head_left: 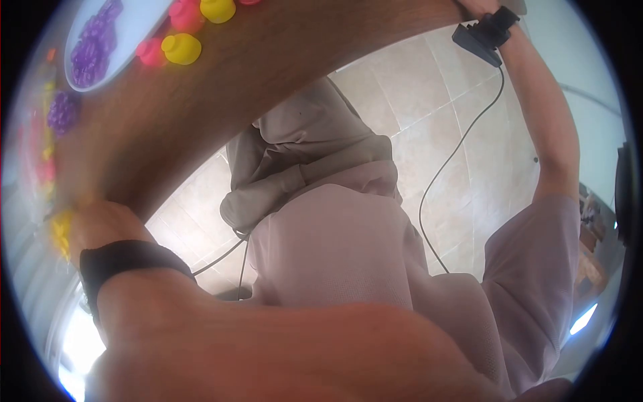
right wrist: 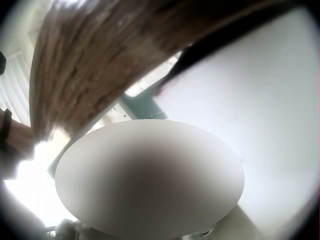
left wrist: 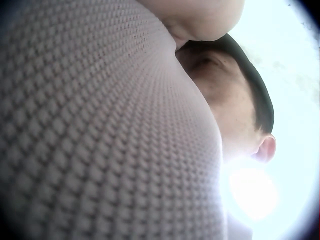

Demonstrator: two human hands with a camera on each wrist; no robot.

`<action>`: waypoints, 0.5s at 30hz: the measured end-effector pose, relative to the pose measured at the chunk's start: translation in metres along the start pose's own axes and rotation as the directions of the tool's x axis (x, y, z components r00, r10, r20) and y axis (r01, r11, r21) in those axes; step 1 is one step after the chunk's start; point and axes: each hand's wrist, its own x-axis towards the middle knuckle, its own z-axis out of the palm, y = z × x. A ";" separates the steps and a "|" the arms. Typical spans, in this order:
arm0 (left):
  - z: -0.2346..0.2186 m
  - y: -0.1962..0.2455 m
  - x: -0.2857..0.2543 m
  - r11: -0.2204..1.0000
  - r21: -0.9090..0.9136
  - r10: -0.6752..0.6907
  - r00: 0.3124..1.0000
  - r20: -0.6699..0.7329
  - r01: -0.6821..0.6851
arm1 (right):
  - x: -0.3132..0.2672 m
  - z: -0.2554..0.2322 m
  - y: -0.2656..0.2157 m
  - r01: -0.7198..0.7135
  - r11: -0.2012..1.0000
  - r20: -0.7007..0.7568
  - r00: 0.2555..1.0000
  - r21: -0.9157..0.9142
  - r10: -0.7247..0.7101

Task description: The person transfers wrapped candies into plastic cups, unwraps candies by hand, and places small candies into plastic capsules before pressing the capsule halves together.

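Observation:
In the head view my left hand [head_left: 104, 221], with a black band at the wrist, reaches to the table's left side. Its fingers are hidden behind the back of the hand. Right beside it is a yellow object [head_left: 61, 233], and I cannot tell whether the hand grips it. My right hand [head_left: 481, 5] is at the top right by the table edge, mostly cut off by the frame. A white tray [head_left: 137, 50] bears purple grape-like clusters [head_left: 94, 50]. Another purple cluster [head_left: 62, 112] lies on the table nearby.
Round pink [head_left: 186, 15] and yellow pieces [head_left: 182, 49] stand on the brown wooden table [head_left: 221, 74]. More blurred pink and yellow things line its far left. A cable [head_left: 455, 147] hangs from the right wrist camera [head_left: 485, 37]. A broad white surface [right wrist: 250, 110] fills the right wrist view's right side.

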 end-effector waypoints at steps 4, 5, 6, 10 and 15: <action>0.006 0.007 -0.004 0.996 0.083 -0.006 0.999 -0.034 0.009 | -0.002 0.001 0.005 0.028 0.995 0.002 1.000 0.099 -0.029; 0.008 0.007 -0.005 0.995 0.099 -0.007 0.999 -0.038 0.011 | -0.004 0.001 0.005 0.018 0.994 0.008 1.000 0.104 -0.019; 0.009 0.007 -0.005 0.993 0.116 -0.007 0.999 -0.044 0.012 | -0.005 0.002 0.005 0.018 0.995 0.010 1.000 0.101 -0.019; 0.015 0.007 -0.007 0.981 0.193 -0.004 0.998 -0.068 0.017 | -0.006 0.000 -0.005 -0.053 0.999 0.001 0.999 -0.005 0.053; 0.028 0.014 -0.011 0.957 0.287 -0.011 0.994 -0.110 0.043 | -0.006 0.000 0.000 -0.040 0.999 -0.024 0.999 -0.010 0.040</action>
